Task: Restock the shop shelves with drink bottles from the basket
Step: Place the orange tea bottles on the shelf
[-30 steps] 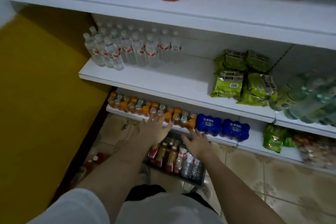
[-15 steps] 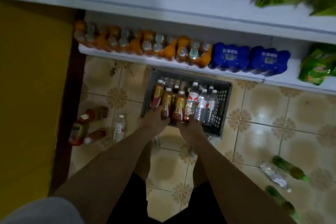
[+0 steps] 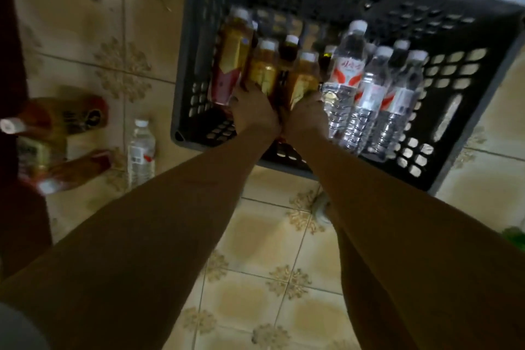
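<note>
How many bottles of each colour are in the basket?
Amber bottles: 3
Dark bottles: 2
Clear water bottles: 3
Total: 8 plainly seen in the basket; those behind are too blurred to count.

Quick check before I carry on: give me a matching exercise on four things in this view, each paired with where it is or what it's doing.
Things:
1. left hand
2. right hand
3. clear water bottles
4. single water bottle

Places or states:
A. lying on the floor tiles, left of the basket
B. standing in the basket's right half
C. gripping an amber drink bottle beside the red-labelled one
D. gripping an amber drink bottle next to the water bottles

Pairs: 1-C, 2-D, 3-B, 4-A
</note>
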{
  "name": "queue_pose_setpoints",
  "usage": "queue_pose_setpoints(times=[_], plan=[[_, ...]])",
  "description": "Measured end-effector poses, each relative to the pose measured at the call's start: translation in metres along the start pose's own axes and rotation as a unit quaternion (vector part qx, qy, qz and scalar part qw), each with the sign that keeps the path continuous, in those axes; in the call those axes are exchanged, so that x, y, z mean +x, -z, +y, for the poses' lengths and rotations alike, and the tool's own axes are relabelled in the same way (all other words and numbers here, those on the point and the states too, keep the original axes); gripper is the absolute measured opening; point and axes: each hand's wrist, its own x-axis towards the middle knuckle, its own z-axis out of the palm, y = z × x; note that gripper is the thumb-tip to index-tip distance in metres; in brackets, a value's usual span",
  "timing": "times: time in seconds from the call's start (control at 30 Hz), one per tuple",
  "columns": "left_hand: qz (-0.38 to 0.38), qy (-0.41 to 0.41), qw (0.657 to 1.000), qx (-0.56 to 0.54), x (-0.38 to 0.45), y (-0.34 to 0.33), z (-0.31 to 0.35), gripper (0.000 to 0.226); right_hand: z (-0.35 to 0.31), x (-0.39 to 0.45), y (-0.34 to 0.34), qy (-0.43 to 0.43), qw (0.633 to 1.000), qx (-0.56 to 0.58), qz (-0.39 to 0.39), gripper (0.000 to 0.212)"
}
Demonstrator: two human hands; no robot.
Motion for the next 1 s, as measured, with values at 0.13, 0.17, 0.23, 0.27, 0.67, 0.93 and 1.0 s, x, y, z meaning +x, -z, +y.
queue_pose_setpoints(times=[0.13,0.17,0.23,0.27,0.67,0.93,1.0], plan=[[0.048,-0.003,0.998,0.049,-0.009,-0.016,0.008,0.072,-0.005,0.020,0.000,-0.040,0.995,0.080,-0.031,0.078],[0.047,-0.004,0.998,0.052,-0.009,-0.018,0.009,0.071,-0.006,0.023,0.002,-0.046,0.995,0.088,-0.031,0.080],[0.049,0.008,0.998,0.026,-0.007,-0.017,0.009,0.075,-0.010,0.026,0.004,-0.056,0.994,0.091,-0.028,0.081],[0.053,0.013,0.998,0.014,-0.005,-0.015,0.007,0.078,-0.011,0.026,0.006,-0.060,0.993,0.095,-0.027,0.081],[-0.026,0.020,0.997,-0.067,0.004,-0.011,0.007,0.091,0.013,0.002,0.018,0.021,0.989,0.146,0.012,0.084],[-0.046,0.030,0.994,-0.098,0.016,-0.014,0.000,0.083,0.030,-0.022,0.013,0.058,0.973,0.207,0.084,0.080],[-0.065,0.031,0.989,-0.129,0.010,-0.008,0.002,0.082,0.034,-0.025,0.019,0.042,0.971,0.225,0.068,0.087]])
